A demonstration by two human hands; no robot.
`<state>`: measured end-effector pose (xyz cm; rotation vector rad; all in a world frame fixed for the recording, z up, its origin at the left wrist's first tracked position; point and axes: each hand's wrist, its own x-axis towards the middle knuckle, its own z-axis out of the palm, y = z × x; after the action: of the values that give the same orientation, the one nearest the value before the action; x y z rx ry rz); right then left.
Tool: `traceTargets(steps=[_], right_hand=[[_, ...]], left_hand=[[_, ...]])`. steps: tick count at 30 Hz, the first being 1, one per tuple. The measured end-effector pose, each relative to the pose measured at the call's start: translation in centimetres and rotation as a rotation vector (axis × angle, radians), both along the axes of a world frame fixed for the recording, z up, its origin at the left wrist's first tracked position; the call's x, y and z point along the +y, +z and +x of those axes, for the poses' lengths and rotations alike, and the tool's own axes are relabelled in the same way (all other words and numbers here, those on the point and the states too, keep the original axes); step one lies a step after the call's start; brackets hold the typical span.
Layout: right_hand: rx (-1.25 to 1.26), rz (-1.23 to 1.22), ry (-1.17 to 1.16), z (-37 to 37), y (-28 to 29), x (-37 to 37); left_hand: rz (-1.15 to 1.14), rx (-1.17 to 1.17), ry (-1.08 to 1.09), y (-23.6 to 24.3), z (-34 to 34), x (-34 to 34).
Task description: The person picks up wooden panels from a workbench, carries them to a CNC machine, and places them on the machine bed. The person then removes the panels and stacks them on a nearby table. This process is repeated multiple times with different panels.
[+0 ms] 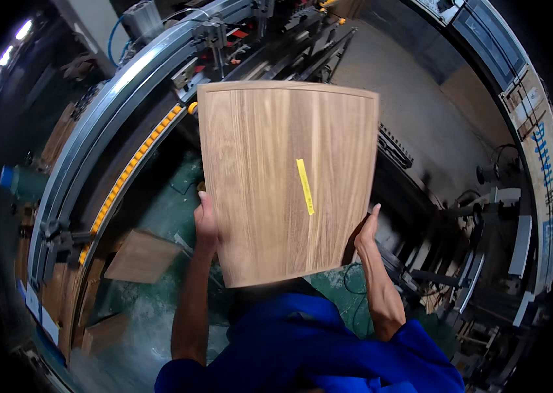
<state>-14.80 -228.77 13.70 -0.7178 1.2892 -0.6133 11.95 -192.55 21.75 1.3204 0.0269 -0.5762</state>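
Note:
A rectangular light-brown wooden panel [257,183] is held upright in front of me, with a narrow raised or grooved edge along its top and a yellow strip [305,187] stuck near its middle. My left hand [204,219] grips the panel's left edge in its lower half, thumb showing. My right hand [368,230] grips the lower right edge, its fingers partly hidden behind the board. My blue-clad body shows below the panel.
A machine with an aluminium rail [80,154] and orange roller strip [129,170] runs along my left. Loose wooden boards [139,255] lie lower left. Dark machinery [466,223] stands at the right, beside a long frame [525,118]. Grey floor [414,78] shows beyond.

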Motion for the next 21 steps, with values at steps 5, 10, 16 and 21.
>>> traceTargets(steps=[5, 10, 16, 21], right_hand=[[-0.405, -0.239, -0.014, 4.3, 7.4, -0.8], [-1.204, -0.312, 0.614, 4.1, 5.7, -8.3], [-0.918, -0.138, 0.715, 6.4, 18.4, -3.7], [-0.519, -0.023, 0.906, 7.7, 24.9, 3.8]], left_hand=[[-0.045, 0.116, 0.257, 10.6, -6.5, 1.4], [-0.146, 0.090, 0.252, 20.2, -12.5, 1.3], [-0.415, 0.225, 0.217, 16.7, -12.9, 4.1], [-0.652, 0.337, 0.081, 15.1, -12.5, 12.3]])
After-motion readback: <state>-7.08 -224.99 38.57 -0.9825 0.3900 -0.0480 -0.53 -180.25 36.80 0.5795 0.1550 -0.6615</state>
